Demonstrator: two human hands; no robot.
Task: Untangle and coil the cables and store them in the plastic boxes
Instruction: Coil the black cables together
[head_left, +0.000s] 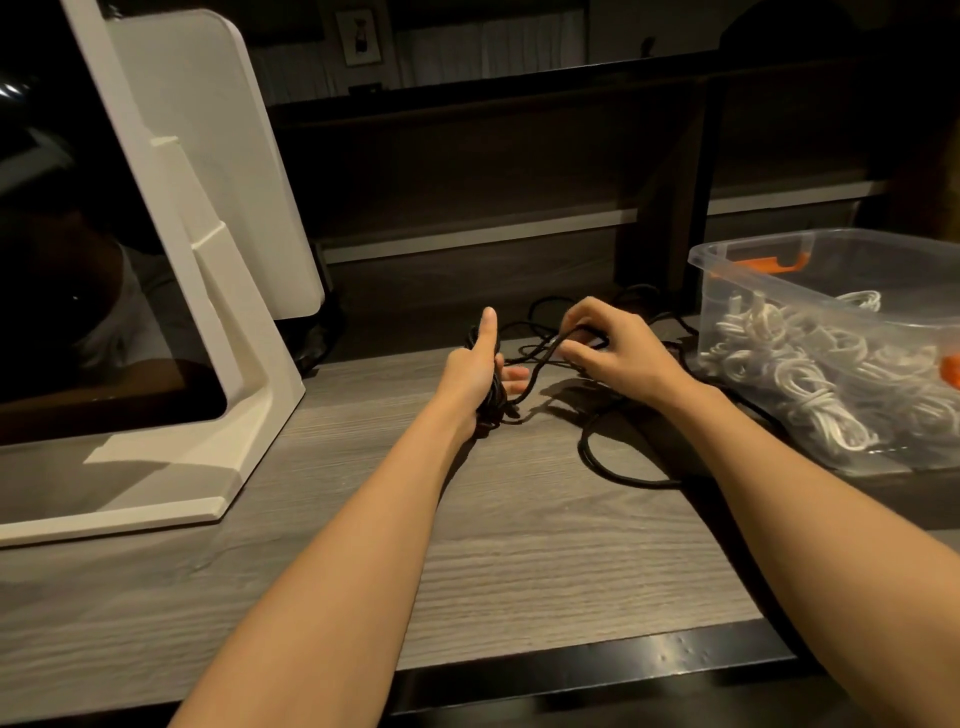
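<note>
monitor (104, 234) with a dark glass face stood at nine o'clock on a white angular stand (218, 374), whose flat foot rested on the grey wood-grain desk (519, 561). a second white panel rose behind the stand, toward ten o'clock.

near the middle of the view the left hand (478, 369) was raised off the desk, thumb pointing up toward twelve o'clock, with the other fingers curled round a bundle of black cable (493, 410) already wound into loops; the loops hung below the palm, and their lowest turns seemed to touch the desk, though the shadow made that hard to tell. a strand ran from the bundle toward two o'clock into the right hand (608, 348). that hand's thumb and forefinger pinched the strand, and the remaining fingers were bent loosely above it, palm down. the two hands were near each other but apart.

more of the same black cable lay loose on the desk: thin tangled loops beyond the hands at twelve to one o'clock, and a thicker curve at four o'clock from the right hand, passing under the right forearm.

at three o'clock a clear plastic box (737, 260) sat on the desk without a lid, orange latches on its far and right walls. coiled white cables (810, 374) were heaped inside it. the loose black cable ran close by the box's near left corner; contact could not be judged.
</note>
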